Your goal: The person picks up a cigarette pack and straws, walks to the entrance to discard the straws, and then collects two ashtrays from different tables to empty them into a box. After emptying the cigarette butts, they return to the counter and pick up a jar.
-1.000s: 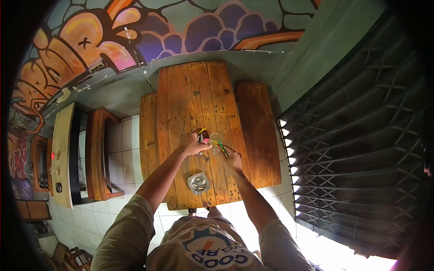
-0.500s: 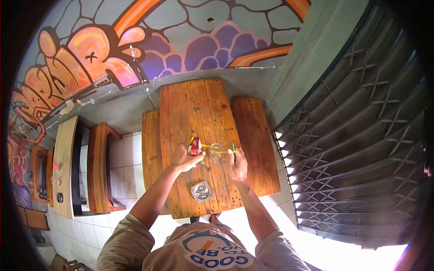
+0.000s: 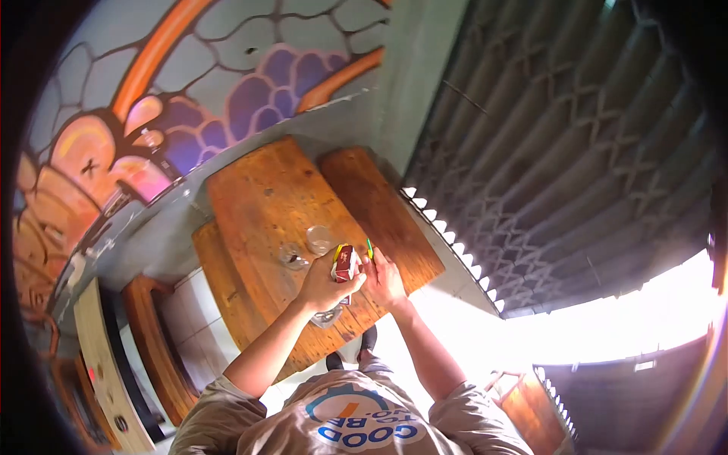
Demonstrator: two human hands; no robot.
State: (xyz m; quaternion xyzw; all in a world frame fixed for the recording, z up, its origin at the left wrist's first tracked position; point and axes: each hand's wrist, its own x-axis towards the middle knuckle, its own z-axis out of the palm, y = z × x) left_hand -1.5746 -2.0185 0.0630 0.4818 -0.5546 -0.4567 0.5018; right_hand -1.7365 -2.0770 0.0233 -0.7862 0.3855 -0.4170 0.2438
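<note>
My left hand point(image 3: 322, 290) is wrapped round a small red-and-white box point(image 3: 344, 259) that looks like a cigarette pack, with a yellow strip point(image 3: 337, 250) along its far left edge. Close on its right, my right hand point(image 3: 385, 282) pinches thin green and yellow sticks point(image 3: 370, 248), straw-like, pointing up and away from me. Two clear glasses stand beyond my left hand: one glass point(image 3: 319, 239) farther off, the other glass point(image 3: 293, 258) nearer and more to the left. Partly hidden below my left wrist is a glass ashtray point(image 3: 326, 317).
The wooden table point(image 3: 262, 189) has a bench point(image 3: 379, 201) on its right and another bench point(image 3: 208, 246) on its left. A folding metal gate point(image 3: 546, 167) rises on the right. A second, pale table point(image 3: 106, 356) stands at the far left, beside a brown bench point(image 3: 155, 341).
The view has turned to the right. Both hands have drawn closer together, away from the glasses and over the table's near right part. The yellow sticks no longer reach across a glass.
</note>
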